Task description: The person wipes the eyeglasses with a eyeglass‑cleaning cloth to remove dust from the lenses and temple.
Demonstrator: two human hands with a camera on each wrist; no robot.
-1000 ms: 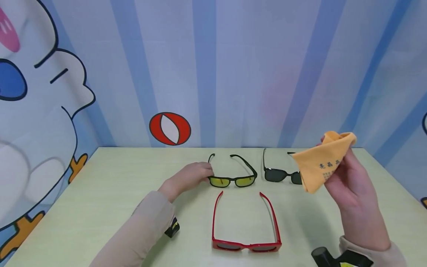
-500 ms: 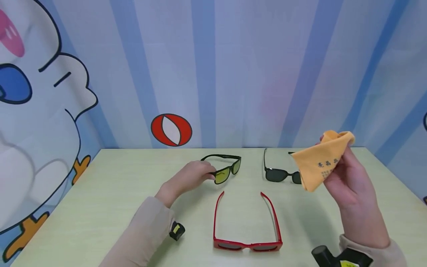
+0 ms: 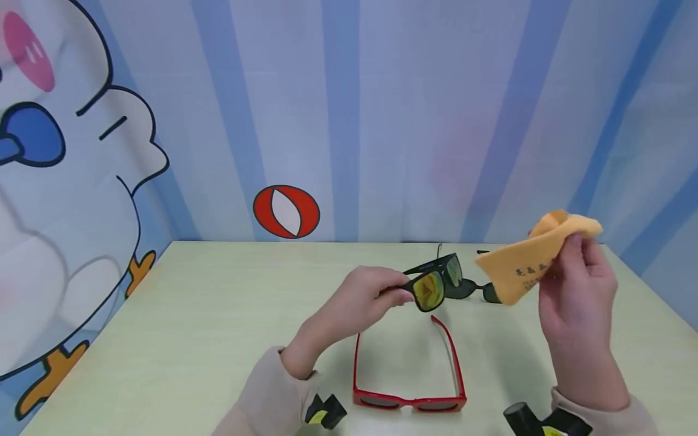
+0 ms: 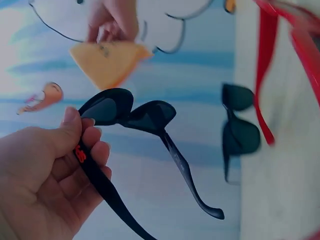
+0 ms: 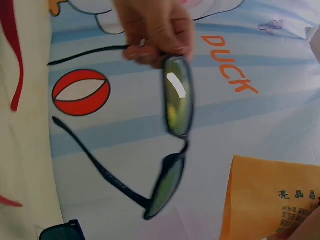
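Observation:
Pinched between thumb and fingers of my left hand [image 3: 368, 300] is a pair of black-framed sunglasses [image 3: 429, 290] with yellow mirrored lenses. The grip is at one hinge corner, and both temples stand unfolded in the left wrist view, one bearing red lettering. My right hand [image 3: 580, 303] holds a folded orange cleaning cloth [image 3: 526, 263] with dark printed characters, to the right of the sunglasses. Behind them on the table lies a second pair of black sunglasses [image 3: 492, 293], partly hidden by the held pair and the cloth. Red-framed sunglasses [image 3: 410, 403] lie nearer me, temples open.
The pale table [image 3: 229, 315] ends at a striped blue backdrop [image 3: 382, 121] with cartoon prints. A black wrist camera [image 3: 326, 412] is strapped at my left sleeve, another camera [image 3: 545, 421] at my right.
My left hand has lifted the yellow-lensed sunglasses off the table, turned them and carried them right, in front of the dark pair. My right hand shifts slightly with the cloth.

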